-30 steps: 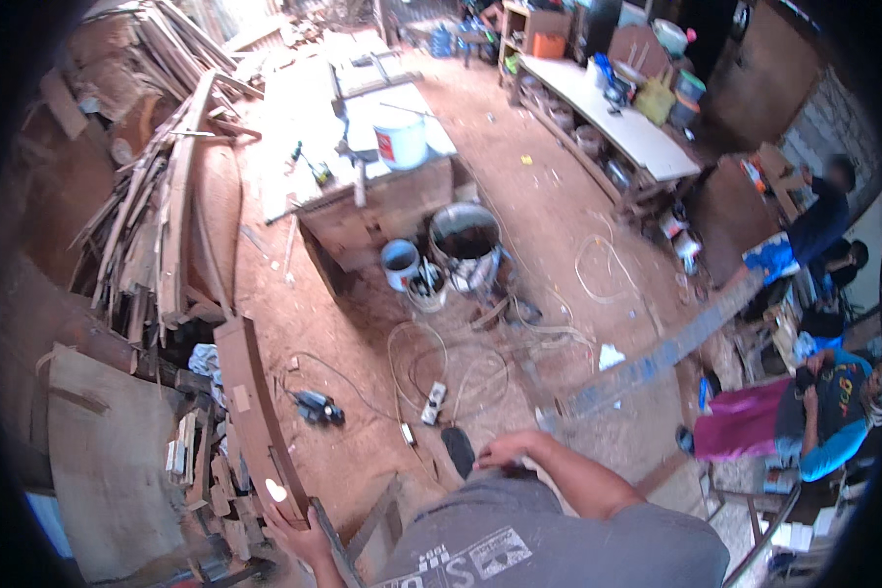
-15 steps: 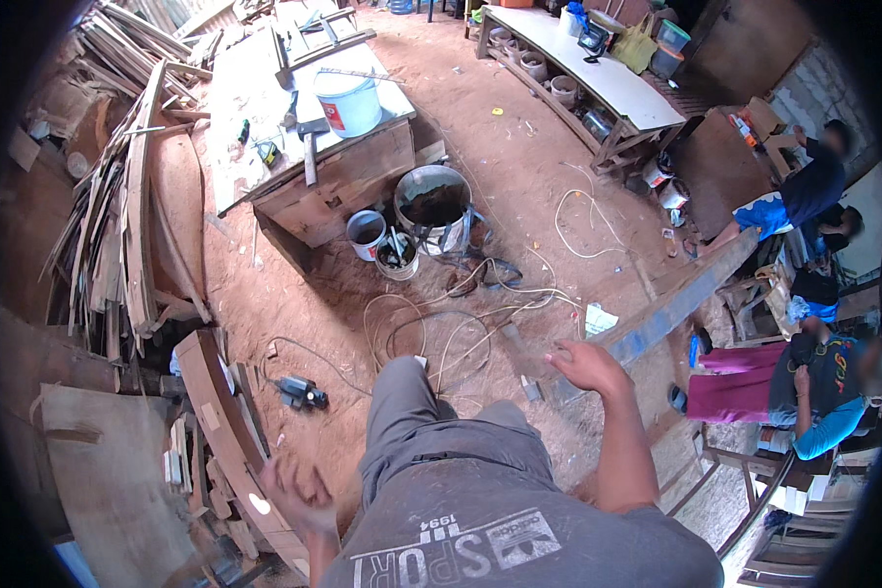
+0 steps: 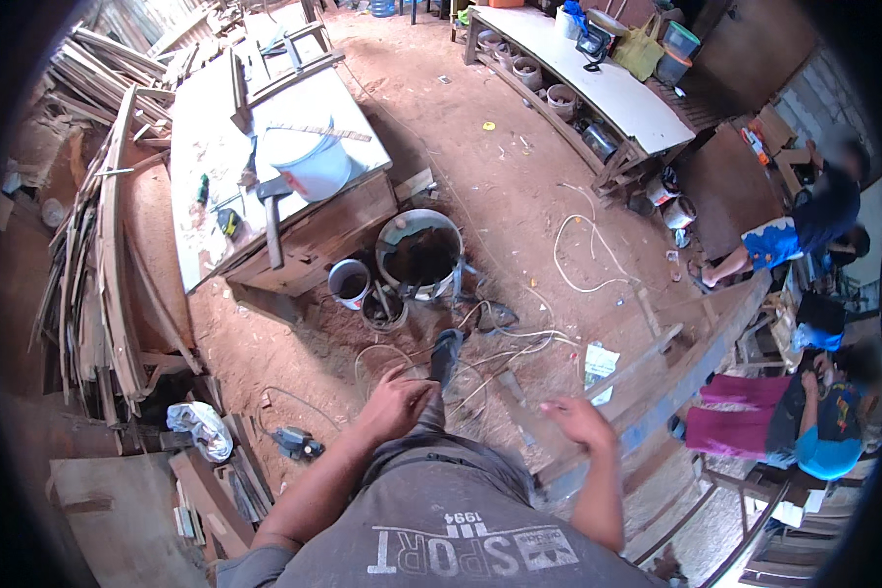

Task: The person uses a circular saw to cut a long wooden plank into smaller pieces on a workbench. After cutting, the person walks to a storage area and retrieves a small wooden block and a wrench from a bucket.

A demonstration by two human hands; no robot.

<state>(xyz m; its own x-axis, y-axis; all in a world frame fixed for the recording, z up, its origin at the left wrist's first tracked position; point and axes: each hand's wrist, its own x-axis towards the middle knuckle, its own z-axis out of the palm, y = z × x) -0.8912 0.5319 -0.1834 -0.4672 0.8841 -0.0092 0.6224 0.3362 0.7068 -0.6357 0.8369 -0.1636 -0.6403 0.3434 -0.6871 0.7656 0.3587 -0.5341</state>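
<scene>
Long board [image 3: 674, 394], grey-blue along its side, slants from the lower centre of the frame up toward the right edge. The right hand [image 3: 580, 421] is just left of it, fingers loosely stretched out and nothing visible in them; whether the hand touches the wood, I cannot tell. The left hand [image 3: 399, 404] is near the middle of the frame, above the person's leg, with its fingers bent inward; I cannot tell whether they close on anything. Pale cords [image 3: 534, 338] loop over the dirt floor beyond both hands, and a sheet of paper [image 3: 601, 361] lies between them and the board.

A power tool [image 3: 296, 444] lies on the floor at lower left, near a white plastic bag [image 3: 201, 429]. Toward the upper left, a white-topped table [image 3: 198, 250] bears a white bucket [image 3: 309, 169] and a hammer [image 3: 272, 223]. A large bucket [image 3: 419, 250] with dark contents is on the floor beside the table, next to a smaller bucket [image 3: 349, 282]. Long wood strips [image 3: 108, 294] are piled at the left. Two people are at the right, one in blue shorts [image 3: 769, 243], one in a magenta garment [image 3: 740, 416].
</scene>
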